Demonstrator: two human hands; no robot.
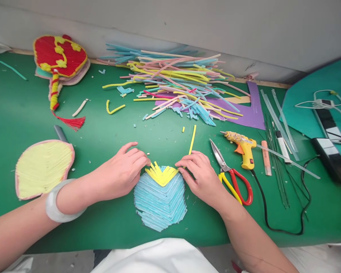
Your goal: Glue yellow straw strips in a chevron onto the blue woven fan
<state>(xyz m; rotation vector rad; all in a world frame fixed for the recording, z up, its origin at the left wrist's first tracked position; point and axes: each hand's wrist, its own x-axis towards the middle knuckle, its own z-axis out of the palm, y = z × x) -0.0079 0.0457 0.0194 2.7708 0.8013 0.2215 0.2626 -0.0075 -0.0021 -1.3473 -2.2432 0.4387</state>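
A fan-shaped piece covered in rows of blue pipe cleaners [160,204] lies flat before me. Short yellow pipe cleaner pieces [161,177] form a V across its top. At the left end of this V, my left hand [127,167] has its fingertips closed together against the yellow pieces; its thumb is mostly hidden. My right hand [197,172] pinches at the V's right end with thumb and forefinger. A longer yellow pipe cleaner [192,138] sticks up past the right hand's knuckles; whether the fingers hold it is unclear.
Right of my hand lie scissors [227,170] with red and yellow handles and a yellow glue gun [244,149] with its cord. Loose pipe cleaners [173,76] are heaped at the back. A red fan [61,57] and a pale yellow panel [42,168] are on the left.
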